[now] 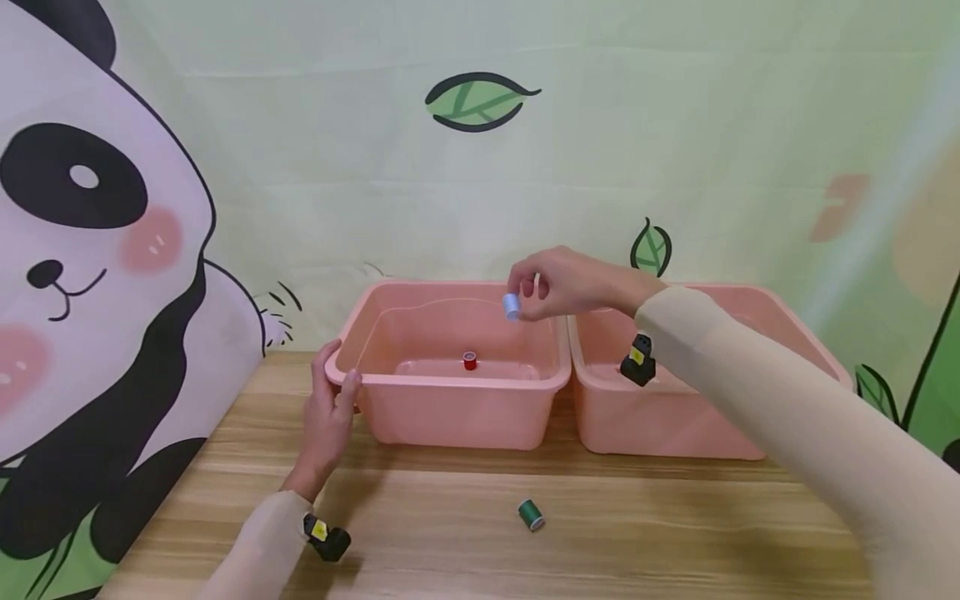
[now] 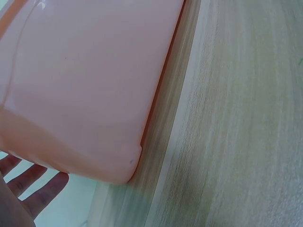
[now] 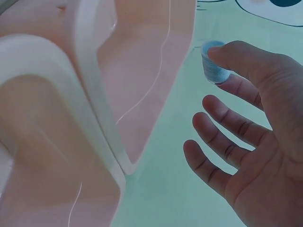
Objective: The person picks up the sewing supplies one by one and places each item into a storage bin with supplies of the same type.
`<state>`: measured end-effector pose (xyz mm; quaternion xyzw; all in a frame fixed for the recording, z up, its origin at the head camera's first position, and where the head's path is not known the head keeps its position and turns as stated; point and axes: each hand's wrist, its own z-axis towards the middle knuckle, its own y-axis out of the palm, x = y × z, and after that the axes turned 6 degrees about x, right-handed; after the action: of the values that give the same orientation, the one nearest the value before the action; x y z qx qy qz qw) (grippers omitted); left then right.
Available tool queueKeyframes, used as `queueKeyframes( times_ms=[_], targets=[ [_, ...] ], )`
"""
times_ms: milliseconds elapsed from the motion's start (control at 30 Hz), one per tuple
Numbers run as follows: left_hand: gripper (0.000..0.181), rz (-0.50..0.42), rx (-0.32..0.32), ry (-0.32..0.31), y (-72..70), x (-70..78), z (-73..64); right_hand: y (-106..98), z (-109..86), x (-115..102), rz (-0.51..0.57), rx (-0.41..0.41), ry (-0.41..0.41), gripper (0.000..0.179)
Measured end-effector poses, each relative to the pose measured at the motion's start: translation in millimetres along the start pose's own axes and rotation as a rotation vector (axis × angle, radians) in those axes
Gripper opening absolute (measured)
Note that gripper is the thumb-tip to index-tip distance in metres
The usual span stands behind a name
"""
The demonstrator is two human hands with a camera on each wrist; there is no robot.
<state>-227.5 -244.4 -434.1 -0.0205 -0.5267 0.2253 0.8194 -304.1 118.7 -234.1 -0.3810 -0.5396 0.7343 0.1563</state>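
Note:
In the head view, my right hand (image 1: 566,282) is over the left pink plastic bin (image 1: 457,417), near its right end. It pinches a light blue spool of thread (image 1: 512,307) between thumb and index finger; in the right wrist view the other fingers are spread away from the spool (image 3: 215,66). My left hand (image 1: 330,417) holds the bin's left front corner, thumb at the front rim and fingers along the end wall. A red thread spool (image 1: 470,361) stands inside this bin. On the table in front lies a green thread spool (image 1: 531,515) on its side.
A second pink bin (image 1: 675,425) stands close beside the first on the right, its inside partly hidden by my right arm. Both rest on a wooden table (image 1: 420,533). Behind hangs a pale green cloth (image 1: 315,108) printed with a panda and leaves.

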Motion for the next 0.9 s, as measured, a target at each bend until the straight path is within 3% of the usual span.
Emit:
queueKeyframes(
  times_ms=[433,900],
  targets=[
    [0.057,-0.002,-0.003,0.005,0.4,-1.4,1.2,2,29.2,-1,0.011,0.004,0.072,0.021],
    [0.057,-0.010,-0.004,-0.003,-0.8,-0.2,1.2,17,56.5,1,0.021,0.012,0.097,0.021]
  ],
)
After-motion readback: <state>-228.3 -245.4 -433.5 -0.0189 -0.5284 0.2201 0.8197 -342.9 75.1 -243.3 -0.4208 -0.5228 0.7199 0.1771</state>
